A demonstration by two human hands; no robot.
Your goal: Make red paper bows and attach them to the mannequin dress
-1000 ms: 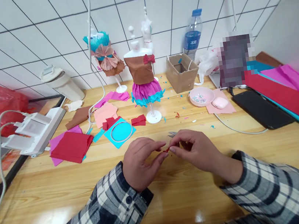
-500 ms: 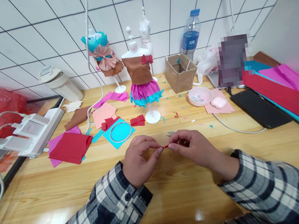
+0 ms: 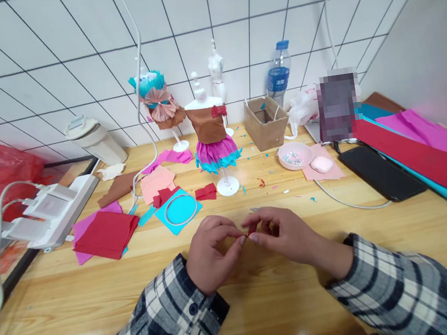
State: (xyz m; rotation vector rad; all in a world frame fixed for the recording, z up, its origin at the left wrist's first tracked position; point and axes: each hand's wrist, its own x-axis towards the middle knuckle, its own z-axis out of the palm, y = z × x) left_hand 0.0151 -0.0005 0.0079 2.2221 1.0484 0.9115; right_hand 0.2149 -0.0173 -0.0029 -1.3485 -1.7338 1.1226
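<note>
My left hand pinches a tiny red paper strip between thumb and forefinger, just above the wooden table. Close against it, my right hand has its thumb and forefinger at the strip's other end; most of the strip is hidden by fingertips. Grey scissor tips show just behind the right hand. Beyond the hands stands a small dress form in a brown top with a red bow and a magenta skirt with turquoise trim. A red paper piece lies left of its base.
At left are red paper sheets, a ring on turquoise paper, and a power strip. A cardboard box, pink bead dish and black phone stand or lie at right. Another decorated form stands behind.
The view has tilted up slightly, so everything sits lower. My fingertips have come closer together, and less of the red strip shows. The right forefinger has lifted a little.
</note>
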